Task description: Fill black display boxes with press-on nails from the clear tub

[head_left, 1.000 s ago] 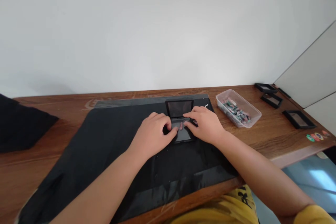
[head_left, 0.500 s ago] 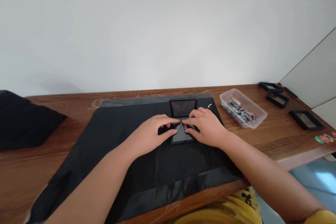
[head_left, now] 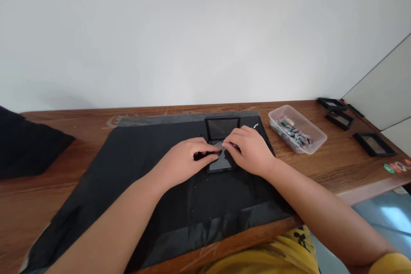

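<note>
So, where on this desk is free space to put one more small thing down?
Bare black mat lies left of the left hand, up to the black cloth bundle. Bare wood shows between the clear plastic tub and the black square frames. It is crowded around the open black hinged case, where the right hand also works.

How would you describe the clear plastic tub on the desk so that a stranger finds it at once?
Start at the black mat covering the wooden desk. Just off its far right corner sits the clear plastic tub. Unlike the flat black frames further right, it is see-through and holds small multicoloured pieces.
</note>
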Action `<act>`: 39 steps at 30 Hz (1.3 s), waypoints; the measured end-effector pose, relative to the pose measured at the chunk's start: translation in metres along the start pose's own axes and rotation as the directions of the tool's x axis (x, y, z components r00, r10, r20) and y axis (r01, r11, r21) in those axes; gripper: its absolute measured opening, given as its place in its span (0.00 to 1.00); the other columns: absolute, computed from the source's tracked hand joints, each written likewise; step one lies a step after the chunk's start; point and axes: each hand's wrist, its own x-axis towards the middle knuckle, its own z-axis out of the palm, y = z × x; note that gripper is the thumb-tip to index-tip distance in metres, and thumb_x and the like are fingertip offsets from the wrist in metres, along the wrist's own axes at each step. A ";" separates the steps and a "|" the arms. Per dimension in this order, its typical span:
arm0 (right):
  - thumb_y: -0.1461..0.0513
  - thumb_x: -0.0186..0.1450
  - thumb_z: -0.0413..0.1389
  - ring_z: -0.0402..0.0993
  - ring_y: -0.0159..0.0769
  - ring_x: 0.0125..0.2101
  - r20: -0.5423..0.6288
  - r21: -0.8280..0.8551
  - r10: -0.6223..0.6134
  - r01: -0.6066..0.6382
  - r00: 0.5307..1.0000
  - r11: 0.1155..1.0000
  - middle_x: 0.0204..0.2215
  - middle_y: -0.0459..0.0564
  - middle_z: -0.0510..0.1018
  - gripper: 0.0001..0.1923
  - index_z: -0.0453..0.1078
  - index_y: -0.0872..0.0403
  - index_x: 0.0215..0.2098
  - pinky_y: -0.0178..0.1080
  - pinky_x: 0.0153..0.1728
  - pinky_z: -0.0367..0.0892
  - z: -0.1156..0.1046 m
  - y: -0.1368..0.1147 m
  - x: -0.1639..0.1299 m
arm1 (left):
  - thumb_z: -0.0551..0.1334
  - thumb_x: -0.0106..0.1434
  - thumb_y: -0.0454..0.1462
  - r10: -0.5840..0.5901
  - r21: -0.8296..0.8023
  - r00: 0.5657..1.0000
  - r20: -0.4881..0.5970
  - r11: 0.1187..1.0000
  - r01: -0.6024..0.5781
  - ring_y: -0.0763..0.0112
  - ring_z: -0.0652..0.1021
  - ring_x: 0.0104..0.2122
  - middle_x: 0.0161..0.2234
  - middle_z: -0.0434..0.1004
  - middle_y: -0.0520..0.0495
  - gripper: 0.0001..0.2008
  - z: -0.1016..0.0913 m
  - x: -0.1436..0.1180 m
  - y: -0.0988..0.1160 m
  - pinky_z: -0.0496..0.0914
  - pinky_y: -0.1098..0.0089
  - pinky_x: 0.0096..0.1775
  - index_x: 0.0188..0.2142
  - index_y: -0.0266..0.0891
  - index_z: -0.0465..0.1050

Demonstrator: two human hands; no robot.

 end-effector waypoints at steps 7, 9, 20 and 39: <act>0.66 0.81 0.58 0.75 0.40 0.41 0.106 0.173 0.053 -0.071 0.993 0.982 0.36 0.50 0.83 0.13 0.79 0.54 0.37 0.41 0.50 0.64 0.002 -0.001 0.002 | 0.61 0.74 0.56 -0.024 0.080 0.999 0.031 0.997 0.022 0.62 0.81 0.33 0.37 0.83 0.47 0.22 -0.001 -0.001 0.004 0.72 0.65 0.35 0.50 0.51 0.91; 0.67 0.80 0.59 0.74 0.40 0.41 0.138 0.146 0.015 -0.036 0.990 0.989 0.37 0.51 0.83 0.11 0.80 0.55 0.39 0.41 0.50 0.64 0.002 -0.002 0.002 | 0.61 0.73 0.54 -0.022 0.103 0.999 0.032 0.994 0.019 0.60 0.81 0.34 0.36 0.83 0.47 0.21 -0.001 -0.001 0.006 0.71 0.64 0.35 0.49 0.50 0.90; 0.64 0.77 0.63 0.75 0.45 0.42 0.087 -0.026 0.016 -0.014 0.996 1.000 0.39 0.54 0.84 0.08 0.84 0.57 0.51 0.43 0.49 0.66 -0.005 -0.002 -0.002 | 0.60 0.72 0.54 -0.056 0.133 0.998 0.035 0.990 0.051 0.63 0.77 0.30 0.31 0.79 0.50 0.23 -0.003 -0.002 0.013 0.67 0.66 0.33 0.54 0.51 0.89; 0.62 0.80 0.62 0.81 0.48 0.48 0.161 -0.197 0.232 -0.199 0.959 0.960 0.42 0.56 0.88 0.10 0.87 0.55 0.51 0.45 0.52 0.67 -0.019 -0.006 0.006 | 0.62 0.69 0.58 -0.113 0.130 0.993 0.018 0.985 0.109 0.66 0.73 0.25 0.24 0.74 0.53 0.23 -0.002 0.001 0.017 0.61 0.66 0.30 0.48 0.51 0.91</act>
